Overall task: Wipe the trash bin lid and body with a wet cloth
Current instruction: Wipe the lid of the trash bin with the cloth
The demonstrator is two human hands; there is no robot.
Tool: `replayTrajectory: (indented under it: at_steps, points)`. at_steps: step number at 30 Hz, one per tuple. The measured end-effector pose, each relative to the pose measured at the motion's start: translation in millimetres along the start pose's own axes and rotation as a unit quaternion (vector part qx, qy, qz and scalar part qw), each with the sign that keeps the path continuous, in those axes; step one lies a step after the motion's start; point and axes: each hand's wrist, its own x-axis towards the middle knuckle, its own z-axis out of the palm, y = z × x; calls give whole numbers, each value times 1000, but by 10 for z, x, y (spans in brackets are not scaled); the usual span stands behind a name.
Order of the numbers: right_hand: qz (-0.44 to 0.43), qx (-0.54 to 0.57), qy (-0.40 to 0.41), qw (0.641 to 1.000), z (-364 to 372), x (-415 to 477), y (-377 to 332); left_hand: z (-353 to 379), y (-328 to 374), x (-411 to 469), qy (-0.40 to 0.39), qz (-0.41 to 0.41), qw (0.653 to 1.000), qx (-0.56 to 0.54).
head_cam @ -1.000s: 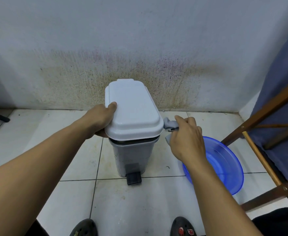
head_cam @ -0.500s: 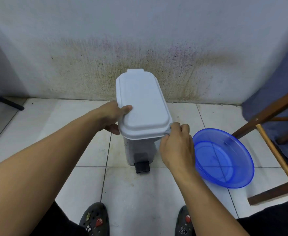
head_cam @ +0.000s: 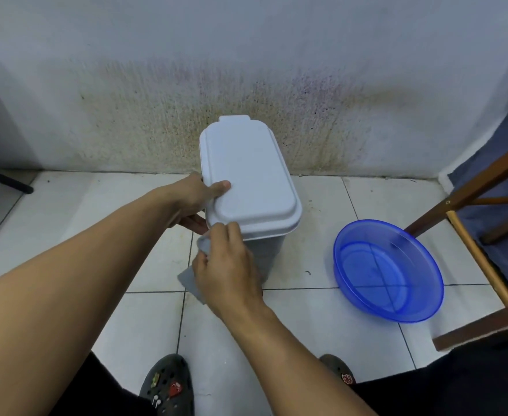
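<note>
Slid left since before, my right hand point(head_cam: 228, 265), fingers curled round the grey cloth point(head_cam: 190, 280), is at the lid point(head_cam: 252, 175) front-left corner. My left hand point(head_cam: 194, 199) grips its left edge, thumb on top. The bin point(head_cam: 266, 256) stands at the floor's point(head_cam: 322, 340) far edge.

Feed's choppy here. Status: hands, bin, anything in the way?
Left hand grips lid edge, thumb on top. Right hand holds cloth at lid's front corner. Blue basin to the right, apart from bin.
</note>
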Motion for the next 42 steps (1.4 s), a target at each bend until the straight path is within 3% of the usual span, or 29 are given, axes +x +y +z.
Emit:
replayTrajectory:
  at_steps: [3,6,9,11,13,15,17,19,24,28,37,39,42]
  points:
    - [-15,58,-32,998,-74,29,67,-26,-31,32,3,-4,1000,7]
    - [89,190,-35,977,-311,103,207,-43,-73,89,-7,3,1000,-6]
    - [147,251,19,957,-574,220,283,-65,-93,121,-19,-4,1000,-1]
    - [107,256,67,958,-663,278,215,-75,-95,139,-24,0,1000,-7]
    - [32,228,75,970,-662,300,97,-81,-82,113,-36,25,999,4]
    - [-23,137,8,990,-543,299,42,-76,-98,135,-83,39,995,28]
    - [-74,-11,-44,996,-389,265,88,-60,-119,140,-79,48,994,55]
    - [-85,-65,-54,993,-300,216,207,-74,-152,188,-48,40,998,-7]
    - [-42,-43,-15,998,-405,139,470,-70,-185,150,-29,25,999,10]
    - [42,-61,6,997,-568,194,678,-68,-181,162,-29,15,999,8]
    - [194,8,45,980,-969,411,1033,-66,-177,154,-36,17,999,10]
    - [196,22,62,978,-1046,446,1013,-82,-196,136,-46,21,999,13]
    - [133,40,64,988,-1088,483,805,-86,-198,108,-62,33,997,16]
